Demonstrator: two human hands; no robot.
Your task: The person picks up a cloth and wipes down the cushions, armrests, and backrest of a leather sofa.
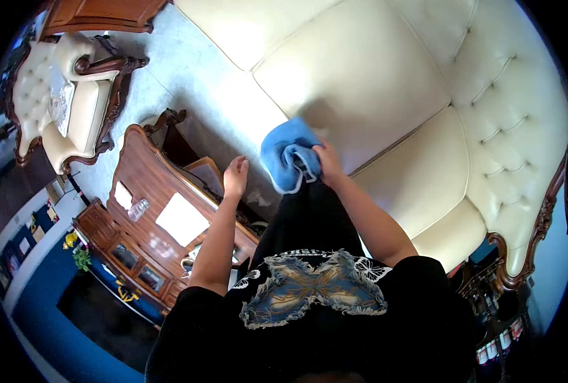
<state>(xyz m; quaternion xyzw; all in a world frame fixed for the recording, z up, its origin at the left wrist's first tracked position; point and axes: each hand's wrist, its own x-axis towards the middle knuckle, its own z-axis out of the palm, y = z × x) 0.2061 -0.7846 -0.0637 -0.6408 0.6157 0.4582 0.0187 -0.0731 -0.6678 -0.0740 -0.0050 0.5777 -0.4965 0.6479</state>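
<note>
A bunched blue cloth [287,150] with a pale edge hangs from my right hand [326,164], whose fingers are closed on its right side. Behind the cloth is the front edge of a cream leather sofa [354,76]. My left hand [236,177] is apart from the cloth, to its left, near the edge of a wooden coffee table [137,175]. Nothing shows in that hand; its fingers are small in view and seem loosely bent, slightly apart.
On the coffee table lie white paper [182,219] and a clear glass [138,209]. A cream armchair [86,115] with carved wood stands at the upper left. Beyond the table is a wooden cabinet [97,225]. The sofa's tufted backrest [514,127] rises at the right.
</note>
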